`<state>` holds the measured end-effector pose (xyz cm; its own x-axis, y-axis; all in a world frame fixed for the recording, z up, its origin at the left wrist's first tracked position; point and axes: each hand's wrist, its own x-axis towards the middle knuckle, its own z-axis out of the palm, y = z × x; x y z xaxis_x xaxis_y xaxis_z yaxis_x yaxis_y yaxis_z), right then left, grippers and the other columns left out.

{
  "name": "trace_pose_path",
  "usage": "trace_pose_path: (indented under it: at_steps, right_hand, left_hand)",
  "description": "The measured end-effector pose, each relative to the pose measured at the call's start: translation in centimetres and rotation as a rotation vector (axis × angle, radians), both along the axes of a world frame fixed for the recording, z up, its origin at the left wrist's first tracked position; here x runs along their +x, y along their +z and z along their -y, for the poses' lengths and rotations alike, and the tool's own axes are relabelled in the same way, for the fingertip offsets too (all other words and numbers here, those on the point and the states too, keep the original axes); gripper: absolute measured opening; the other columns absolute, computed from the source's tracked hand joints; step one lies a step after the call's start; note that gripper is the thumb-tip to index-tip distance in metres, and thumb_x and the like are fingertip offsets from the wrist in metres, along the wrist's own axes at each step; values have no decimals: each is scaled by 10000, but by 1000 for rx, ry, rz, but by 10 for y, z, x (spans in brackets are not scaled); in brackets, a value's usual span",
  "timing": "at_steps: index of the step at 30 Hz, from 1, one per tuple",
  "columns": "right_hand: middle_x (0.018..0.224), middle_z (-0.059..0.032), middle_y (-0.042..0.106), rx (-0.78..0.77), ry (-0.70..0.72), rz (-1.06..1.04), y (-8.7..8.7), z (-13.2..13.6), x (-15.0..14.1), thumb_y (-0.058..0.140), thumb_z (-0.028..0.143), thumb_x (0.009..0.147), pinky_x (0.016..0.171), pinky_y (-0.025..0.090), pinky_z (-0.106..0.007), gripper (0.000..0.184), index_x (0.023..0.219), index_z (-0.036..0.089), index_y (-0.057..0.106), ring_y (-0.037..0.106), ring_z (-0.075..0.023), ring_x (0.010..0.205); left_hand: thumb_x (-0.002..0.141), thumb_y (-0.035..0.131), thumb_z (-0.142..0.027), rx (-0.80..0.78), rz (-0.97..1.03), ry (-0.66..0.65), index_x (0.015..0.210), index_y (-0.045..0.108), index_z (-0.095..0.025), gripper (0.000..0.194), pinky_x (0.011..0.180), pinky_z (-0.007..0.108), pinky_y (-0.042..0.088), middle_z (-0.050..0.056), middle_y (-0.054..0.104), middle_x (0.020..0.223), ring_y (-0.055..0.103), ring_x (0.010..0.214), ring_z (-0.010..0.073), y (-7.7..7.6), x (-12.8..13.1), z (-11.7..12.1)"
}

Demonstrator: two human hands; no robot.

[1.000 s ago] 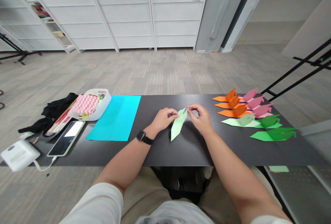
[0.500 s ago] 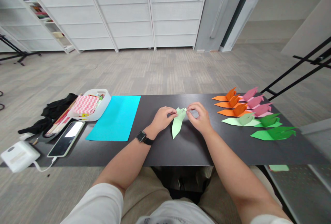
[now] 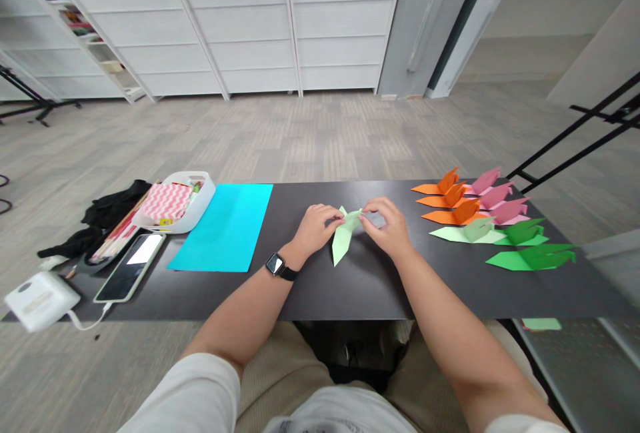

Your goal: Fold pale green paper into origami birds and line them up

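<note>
A pale green folded paper piece (image 3: 343,241) lies on the black table (image 3: 360,286) with its long point toward me. My left hand (image 3: 315,227), with a black watch on its wrist, pinches the paper's upper left part. My right hand (image 3: 387,226) pinches a small flap at its top right. Both hands are closed on the paper, close together at its far end.
Finished paper birds in orange (image 3: 445,199), pink (image 3: 495,196), pale green (image 3: 467,233) and dark green (image 3: 533,256) lie at the right. A cyan sheet (image 3: 225,227), a white tray of patterned paper (image 3: 175,201), a phone (image 3: 129,266), a white box (image 3: 40,299) and black cloth (image 3: 107,209) are at the left.
My right hand's fingers have shifted slightly left and down on the top flap, bending it over. The paper's long tip has pulled in a little. My left hand has barely moved.
</note>
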<state>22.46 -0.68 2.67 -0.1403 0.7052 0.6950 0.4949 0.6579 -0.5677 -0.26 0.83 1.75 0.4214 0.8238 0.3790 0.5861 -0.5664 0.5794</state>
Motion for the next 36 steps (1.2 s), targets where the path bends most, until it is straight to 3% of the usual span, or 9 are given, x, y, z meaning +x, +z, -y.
trace_pose_path:
  at_steps: [6,12,20,30,36]
  right_hand:
    - [932,-45,708,-119,67,-54,-7,-4,2,687,319,942,798,558,-392,63,931,260,671,659,-214,863]
    - [943,-42,703,-282,152,-205,-14,-7,2,712,454,945,828,586,-384,213,894,252,669,679,-209,887]
    - [1012,-55,737,-241,173,-207,-11,-4,0,734,428,937,890,595,-415,176,991,265,696,707,-226,967]
    - [950,-53,739,-221,159,-232,-13,-4,0,736,417,935,891,607,-450,156,894,269,710,712,-238,927]
    - [962,-40,735,-288,157,-351,-20,-6,-2,787,490,890,862,625,-415,267,1010,271,692,710,-214,877]
  left_hand:
    - [1000,675,-283,4,-2,-7,959,740,-249,84,949,387,466,7,789,998,679,943,205,0,0,0]
    - [1000,669,-279,-4,-11,-5,950,741,-248,93,960,390,467,12,791,1002,682,950,205,4,0,1]
    - [1007,664,-278,17,9,-19,961,738,-246,92,963,388,462,5,788,1006,677,953,199,3,0,2]
    - [1001,672,-273,7,42,-6,957,723,-242,75,941,387,471,7,781,966,682,922,200,2,1,1]
    - [1001,673,-265,7,35,-14,940,720,-239,82,952,384,470,4,781,977,678,927,194,3,1,2]
